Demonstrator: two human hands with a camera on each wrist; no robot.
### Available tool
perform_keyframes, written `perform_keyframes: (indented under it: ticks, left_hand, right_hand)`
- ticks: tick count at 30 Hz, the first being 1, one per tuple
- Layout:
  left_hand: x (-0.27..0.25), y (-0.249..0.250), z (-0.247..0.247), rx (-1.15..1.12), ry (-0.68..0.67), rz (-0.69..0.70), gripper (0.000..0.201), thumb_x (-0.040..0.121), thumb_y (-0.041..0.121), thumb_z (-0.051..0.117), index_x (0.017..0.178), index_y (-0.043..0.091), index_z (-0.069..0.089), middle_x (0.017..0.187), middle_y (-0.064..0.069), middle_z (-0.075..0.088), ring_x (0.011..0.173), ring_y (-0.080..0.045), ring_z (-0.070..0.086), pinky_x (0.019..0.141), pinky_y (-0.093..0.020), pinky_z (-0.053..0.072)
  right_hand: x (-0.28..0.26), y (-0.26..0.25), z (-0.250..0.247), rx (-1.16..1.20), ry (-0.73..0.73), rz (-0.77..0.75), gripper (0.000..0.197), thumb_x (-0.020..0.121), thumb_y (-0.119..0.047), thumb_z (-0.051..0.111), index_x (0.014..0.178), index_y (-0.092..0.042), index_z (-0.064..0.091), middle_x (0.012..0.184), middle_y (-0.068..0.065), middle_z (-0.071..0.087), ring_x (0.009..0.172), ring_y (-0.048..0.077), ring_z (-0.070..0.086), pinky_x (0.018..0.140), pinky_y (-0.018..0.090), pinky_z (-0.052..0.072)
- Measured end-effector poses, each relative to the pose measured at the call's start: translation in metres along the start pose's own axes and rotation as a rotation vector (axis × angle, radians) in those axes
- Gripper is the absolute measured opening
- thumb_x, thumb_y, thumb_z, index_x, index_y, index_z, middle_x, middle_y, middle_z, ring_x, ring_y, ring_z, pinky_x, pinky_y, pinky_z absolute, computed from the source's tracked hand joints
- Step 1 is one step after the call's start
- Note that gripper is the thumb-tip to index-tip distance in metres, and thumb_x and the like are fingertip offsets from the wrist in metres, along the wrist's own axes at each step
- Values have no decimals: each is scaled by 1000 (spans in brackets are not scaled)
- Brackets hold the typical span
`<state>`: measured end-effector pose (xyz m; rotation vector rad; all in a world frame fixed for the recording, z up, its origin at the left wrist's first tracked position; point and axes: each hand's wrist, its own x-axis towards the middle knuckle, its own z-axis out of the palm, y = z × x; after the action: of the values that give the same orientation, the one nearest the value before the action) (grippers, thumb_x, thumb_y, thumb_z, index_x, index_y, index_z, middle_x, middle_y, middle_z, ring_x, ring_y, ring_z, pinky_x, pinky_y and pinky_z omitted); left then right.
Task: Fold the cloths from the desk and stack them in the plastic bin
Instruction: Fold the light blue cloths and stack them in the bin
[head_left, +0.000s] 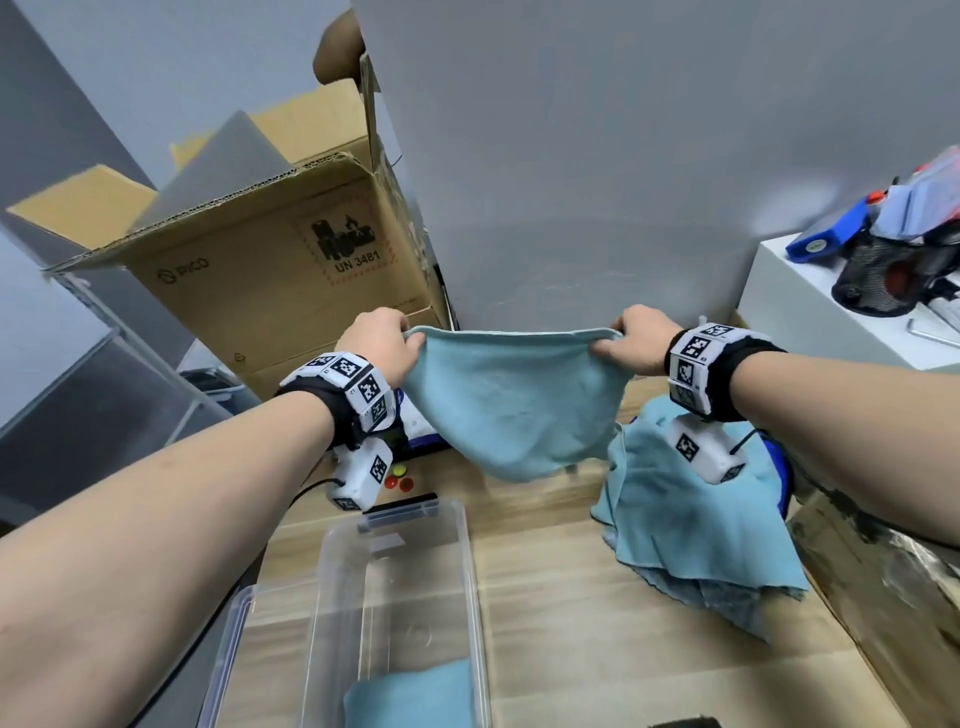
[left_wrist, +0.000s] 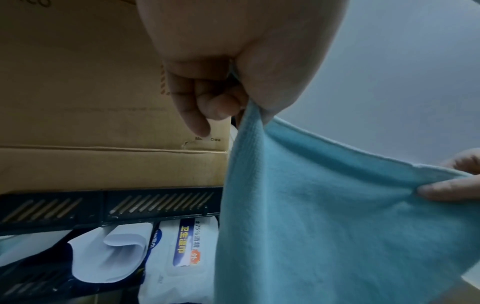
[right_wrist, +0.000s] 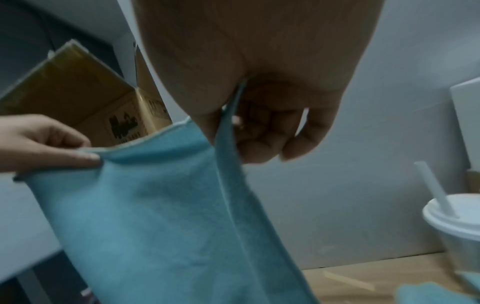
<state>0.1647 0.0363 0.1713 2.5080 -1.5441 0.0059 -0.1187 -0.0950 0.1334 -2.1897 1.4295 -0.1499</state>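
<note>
your left hand (head_left: 382, 340) and right hand (head_left: 640, 339) pinch the top corners of the teal cloth (head_left: 511, 400), hanging above the desk (head_left: 597, 623); plastic bin (head_left: 470, 561) near left, cloth pile (head_left: 691, 525) right.

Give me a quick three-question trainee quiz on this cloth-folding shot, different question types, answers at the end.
1. True or false: both the left hand and the right hand pinch the held cloth.
2. Where is a cloth already stacked? A) cardboard box B) bin C) white shelf
3. Fill in: the unfolded cloths pile lies on the desk under the ____ wrist.

Key: 1 true; 2 B; 3 right
</note>
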Motion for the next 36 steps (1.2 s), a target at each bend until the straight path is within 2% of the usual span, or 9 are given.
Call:
perform_keyframes:
  ticks: [3,7,10,18,22,26,28,31,36]
  left_hand:
    - [-5,17,-4,-278,-253,-65,40,88,31,55,52,16,45,52,-3,49,43,-16,53,48,-24,36]
    - [-12,50,-10,-681,-555,-133,24,89,29,64,85,6,57,76,-16,50,44,-27,64,44,-25,50]
    - [-18,76,-15,-732,-573,-120,26,91,23,65,78,2,60,62,-17,56,42,-24,63,41,-23,49]
    - [-18,93,-16,-661,-577,-117,34,91,27,60,97,-6,66,72,-23,72,62,-33,71,77,-47,60]
    - [-21,96,-15,-660,-522,-183,33,94,24,57,92,-9,62,63,-23,69,61,-34,69,73,-45,61]
    - [-19,102,-13,-725,-505,-284,34,94,22,55,99,-10,63,82,-30,71,74,-42,72,78,-53,59]
    - [-18,105,-12,-758,-514,-307,31,97,21,51,96,-7,63,77,-23,73,74,-38,73,80,-53,59]
    - [-17,109,-15,-819,-555,-349,31,100,19,46,85,-4,61,81,-23,72,84,-37,72,89,-48,57]
    - [-12,103,-14,-1001,-603,-426,50,94,35,31,89,-5,60,81,-29,66,72,-42,70,77,-41,58]
  right_hand:
    - [-3,-23,2,239,-127,61,31,89,-21,57,61,-8,58,42,3,58,40,17,60,45,21,46]
    - [-7,-55,11,497,-160,62,26,90,-24,60,68,-12,53,44,2,53,48,23,68,54,27,50]
    - [-11,-77,18,605,-211,69,22,89,-28,61,82,-8,59,59,10,64,50,23,68,56,29,54]
    - [-16,-84,18,783,-220,94,23,86,-30,66,85,-7,65,65,10,66,46,18,63,58,28,53]
    - [-18,-84,18,789,-219,100,24,90,-31,61,79,-9,63,45,3,53,42,17,60,59,28,49]
    - [-17,-89,20,830,-225,111,26,92,-33,56,79,-10,59,45,2,56,45,18,60,69,33,49]
    - [-15,-90,20,824,-237,110,31,92,-35,52,74,-11,59,47,1,56,46,18,59,68,31,48]
    - [-14,-90,16,814,-248,73,35,85,-45,55,69,-14,57,54,2,55,47,18,53,62,28,44]
    - [-13,-81,12,630,-291,-119,21,67,-34,67,69,-19,53,60,-1,51,55,15,49,60,25,42]
